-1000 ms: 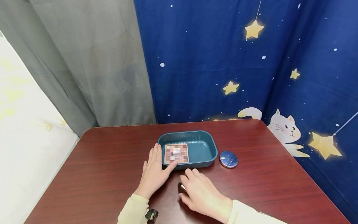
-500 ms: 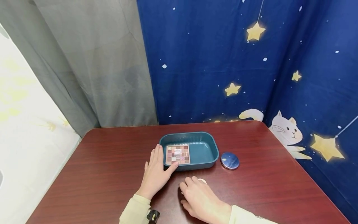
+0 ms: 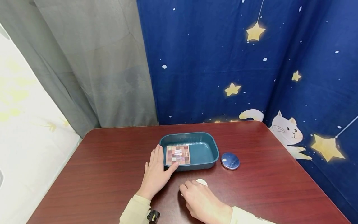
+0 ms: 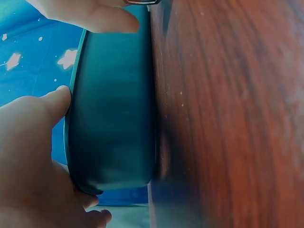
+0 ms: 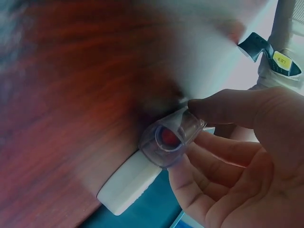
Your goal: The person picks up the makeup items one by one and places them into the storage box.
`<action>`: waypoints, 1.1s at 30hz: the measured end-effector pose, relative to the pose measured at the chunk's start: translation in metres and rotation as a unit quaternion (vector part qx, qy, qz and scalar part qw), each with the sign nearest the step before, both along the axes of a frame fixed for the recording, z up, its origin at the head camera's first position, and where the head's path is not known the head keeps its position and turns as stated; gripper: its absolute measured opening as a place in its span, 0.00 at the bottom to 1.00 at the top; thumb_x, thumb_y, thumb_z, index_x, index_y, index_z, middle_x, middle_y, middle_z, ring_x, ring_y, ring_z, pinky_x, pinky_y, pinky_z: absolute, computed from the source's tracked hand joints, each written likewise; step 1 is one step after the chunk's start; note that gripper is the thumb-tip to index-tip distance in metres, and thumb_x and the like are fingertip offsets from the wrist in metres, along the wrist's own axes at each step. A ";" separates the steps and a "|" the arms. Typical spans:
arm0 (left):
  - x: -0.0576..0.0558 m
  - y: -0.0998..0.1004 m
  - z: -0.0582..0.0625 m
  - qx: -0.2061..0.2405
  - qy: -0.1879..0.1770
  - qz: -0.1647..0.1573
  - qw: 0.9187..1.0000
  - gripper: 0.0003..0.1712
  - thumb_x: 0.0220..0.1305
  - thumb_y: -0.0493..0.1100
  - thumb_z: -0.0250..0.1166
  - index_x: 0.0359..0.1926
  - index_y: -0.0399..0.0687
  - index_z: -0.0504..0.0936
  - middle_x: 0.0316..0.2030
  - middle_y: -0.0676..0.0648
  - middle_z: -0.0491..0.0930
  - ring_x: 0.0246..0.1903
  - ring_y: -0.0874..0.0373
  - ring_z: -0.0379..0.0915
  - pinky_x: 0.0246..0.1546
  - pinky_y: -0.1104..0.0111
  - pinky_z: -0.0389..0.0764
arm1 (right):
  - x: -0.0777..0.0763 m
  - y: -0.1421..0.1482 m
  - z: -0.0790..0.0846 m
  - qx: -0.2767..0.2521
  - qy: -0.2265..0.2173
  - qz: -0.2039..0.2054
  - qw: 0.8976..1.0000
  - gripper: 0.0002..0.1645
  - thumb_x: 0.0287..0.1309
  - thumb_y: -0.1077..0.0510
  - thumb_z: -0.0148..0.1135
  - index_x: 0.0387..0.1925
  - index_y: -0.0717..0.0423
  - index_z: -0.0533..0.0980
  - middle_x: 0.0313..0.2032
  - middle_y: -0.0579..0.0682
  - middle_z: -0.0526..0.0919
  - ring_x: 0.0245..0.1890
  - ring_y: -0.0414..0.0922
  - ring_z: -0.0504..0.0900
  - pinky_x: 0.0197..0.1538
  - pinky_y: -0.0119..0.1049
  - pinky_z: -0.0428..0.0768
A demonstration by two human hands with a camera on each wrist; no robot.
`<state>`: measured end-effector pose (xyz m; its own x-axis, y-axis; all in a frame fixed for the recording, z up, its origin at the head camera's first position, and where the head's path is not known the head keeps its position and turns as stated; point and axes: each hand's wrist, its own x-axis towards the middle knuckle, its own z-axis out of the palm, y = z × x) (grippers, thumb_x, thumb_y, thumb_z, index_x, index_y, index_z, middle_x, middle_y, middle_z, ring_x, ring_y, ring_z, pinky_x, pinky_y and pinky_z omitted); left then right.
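Right hand (image 3: 201,200) pinches tube (image 5: 149,154) by its clear end (image 5: 161,127), at or just above desk (image 3: 112,165), near bin (image 3: 197,167). Left hand (image 3: 155,177) lies straight-fingered against bin. Tube probably light, stiff, slick; clear plastic might crack; mid-barrel grip looks safest.

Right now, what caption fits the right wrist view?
Right hand pinches a clear piece, with a white piece adjoining.

Grey curtain (image 3: 98,68), blue curtain (image 3: 195,62) (yellow stars (image 3: 255,32), a white cat (image 3: 286,129)), bright white surface (image 3: 25,133) at left, reddish-brown table (image 3: 98,161)
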<state>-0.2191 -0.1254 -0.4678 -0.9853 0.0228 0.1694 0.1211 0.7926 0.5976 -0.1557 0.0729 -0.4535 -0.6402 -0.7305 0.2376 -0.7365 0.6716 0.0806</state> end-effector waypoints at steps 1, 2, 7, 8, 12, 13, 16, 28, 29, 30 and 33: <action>0.000 0.000 0.000 0.000 0.000 0.000 1.000 0.60 0.64 0.74 0.58 0.81 0.45 0.42 0.80 0.48 0.37 0.78 0.46 0.34 0.67 0.32 0.46 | 0.000 0.000 0.000 -0.002 -0.002 0.002 1.000 0.14 0.48 0.55 0.76 0.34 0.48 0.77 0.29 0.43 0.75 0.32 0.40 0.78 0.41 0.35 0.79; 0.000 0.000 0.000 0.001 -0.001 0.000 1.000 0.60 0.64 0.74 0.58 0.81 0.45 0.42 0.80 0.48 0.37 0.78 0.46 0.34 0.67 0.32 0.46 | 0.000 0.000 0.001 -0.004 -0.004 0.004 1.000 0.14 0.48 0.55 0.75 0.34 0.48 0.77 0.28 0.42 0.75 0.32 0.40 0.78 0.41 0.35 0.79; 0.000 -0.001 -0.002 0.001 0.000 0.001 1.000 0.60 0.64 0.73 0.59 0.81 0.46 0.42 0.80 0.48 0.37 0.78 0.46 0.33 0.67 0.32 0.46 | 0.000 -0.001 0.002 -0.019 0.004 0.015 1.000 0.12 0.49 0.56 0.74 0.31 0.47 0.76 0.27 0.41 0.75 0.31 0.39 0.78 0.41 0.35 0.79; 0.000 -0.001 -0.002 0.001 0.000 0.001 1.000 0.60 0.64 0.73 0.59 0.81 0.46 0.42 0.80 0.48 0.37 0.78 0.46 0.34 0.67 0.32 0.46 | 0.000 0.000 0.003 -0.019 0.006 0.016 1.000 0.12 0.50 0.56 0.74 0.31 0.47 0.76 0.27 0.41 0.75 0.31 0.39 0.78 0.41 0.35 0.79; -0.001 0.000 -0.003 0.000 -0.001 0.001 1.000 0.60 0.64 0.73 0.58 0.81 0.46 0.43 0.80 0.48 0.37 0.78 0.45 0.34 0.66 0.31 0.46 | 0.000 0.001 0.008 -0.019 0.003 0.013 1.000 0.10 0.52 0.56 0.73 0.32 0.46 0.77 0.29 0.42 0.76 0.32 0.40 0.79 0.40 0.37 0.79; -0.001 0.000 -0.003 -0.001 -0.001 0.001 1.000 0.60 0.64 0.73 0.58 0.81 0.46 0.43 0.80 0.48 0.37 0.78 0.45 0.34 0.66 0.31 0.46 | -0.001 0.001 0.009 -0.021 0.000 0.013 1.000 0.09 0.53 0.56 0.73 0.33 0.46 0.78 0.30 0.42 0.77 0.33 0.40 0.79 0.39 0.37 0.79; -0.001 -0.001 -0.003 0.001 -0.001 0.002 1.000 0.60 0.64 0.73 0.58 0.81 0.46 0.43 0.80 0.48 0.37 0.78 0.46 0.34 0.67 0.32 0.46 | -0.003 0.003 0.016 -0.028 -0.002 0.013 1.000 0.10 0.53 0.57 0.72 0.35 0.46 0.78 0.31 0.42 0.77 0.33 0.42 0.79 0.38 0.38 0.80; 0.001 -0.001 -0.001 0.000 0.003 0.004 1.000 0.60 0.64 0.73 0.59 0.81 0.45 0.43 0.80 0.47 0.38 0.78 0.46 0.34 0.66 0.31 0.47 | -0.018 0.012 0.047 -0.038 0.057 0.013 0.998 0.16 0.49 0.60 0.73 0.41 0.48 0.81 0.34 0.44 0.79 0.33 0.44 0.77 0.36 0.39 0.80; 0.001 0.000 -0.001 0.001 0.003 0.004 1.000 0.60 0.64 0.73 0.59 0.81 0.45 0.43 0.80 0.47 0.38 0.78 0.46 0.34 0.66 0.31 0.47 | -0.019 0.012 0.048 -0.041 0.063 0.013 0.997 0.16 0.49 0.60 0.73 0.42 0.48 0.81 0.35 0.44 0.80 0.33 0.44 0.78 0.36 0.39 0.80; 0.002 0.000 -0.001 0.002 0.004 0.004 1.000 0.60 0.64 0.73 0.59 0.81 0.45 0.44 0.80 0.47 0.38 0.78 0.46 0.34 0.66 0.32 0.47 | -0.021 0.013 0.049 -0.043 0.067 0.013 0.997 0.16 0.50 0.60 0.73 0.43 0.48 0.81 0.35 0.44 0.80 0.33 0.44 0.78 0.35 0.39 0.80; 0.003 0.001 -0.001 0.002 0.005 0.005 1.000 0.59 0.64 0.72 0.60 0.81 0.45 0.44 0.80 0.47 0.38 0.78 0.46 0.34 0.66 0.32 0.47 | -0.025 0.015 0.052 -0.045 0.074 0.015 0.996 0.16 0.50 0.61 0.72 0.42 0.48 0.81 0.35 0.44 0.80 0.32 0.45 0.77 0.32 0.39 0.79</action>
<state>-0.2163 -0.1247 -0.4685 -0.9836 0.0124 0.1799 0.1196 0.7911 0.5999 -0.1811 0.0876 -0.4018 -0.5719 -0.7201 0.3929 -0.7406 0.6592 0.1304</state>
